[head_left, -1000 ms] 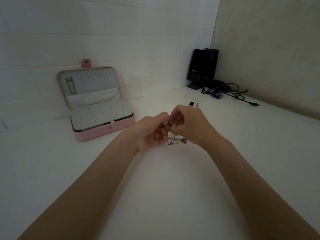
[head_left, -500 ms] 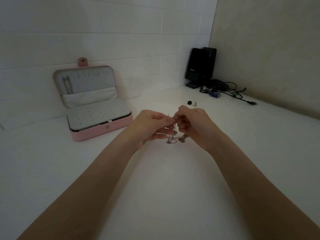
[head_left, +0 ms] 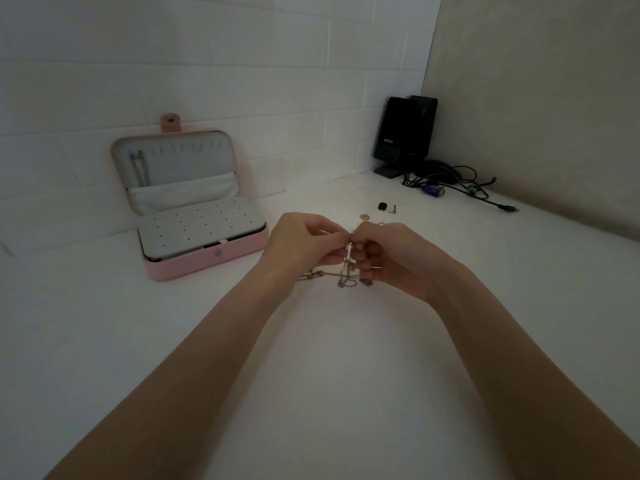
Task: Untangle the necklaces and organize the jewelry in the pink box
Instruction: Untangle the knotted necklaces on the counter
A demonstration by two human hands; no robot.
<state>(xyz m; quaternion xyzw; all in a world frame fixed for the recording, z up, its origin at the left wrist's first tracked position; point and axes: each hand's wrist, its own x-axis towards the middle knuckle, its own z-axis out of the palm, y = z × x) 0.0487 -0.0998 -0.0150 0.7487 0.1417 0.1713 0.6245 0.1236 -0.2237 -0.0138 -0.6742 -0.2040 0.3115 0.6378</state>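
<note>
Both hands pinch the tangled necklaces (head_left: 348, 271) w/ thumb + fingertips: left hand (head_left: 304, 242) and right hand (head_left: 388, 254) meet at one spot up top, fingers curled, tips nearly touching each other. Chains hang down from the pinch btwn the two hands; lower loops and small pendants lie on the white table (head_left: 329, 358) just below the hands, one strand trailing under the left wrist. Pink box (head_left: 207, 261) sits open to the left of the hands, near the wall, lid propped vs the white brick wall (head_left: 242, 81); a perforated grey insert covers the base, a pocket + a row of hooks in the lid. Behind the right hand: a small tan piece (head_left: 364, 216), a black bit (head_left: 382, 206) and a small stud (head_left: 393, 210), apart from the tangle. Far right corner: black speakers (head_left: 403, 133) w/ cables (head_left: 460, 185).
</note>
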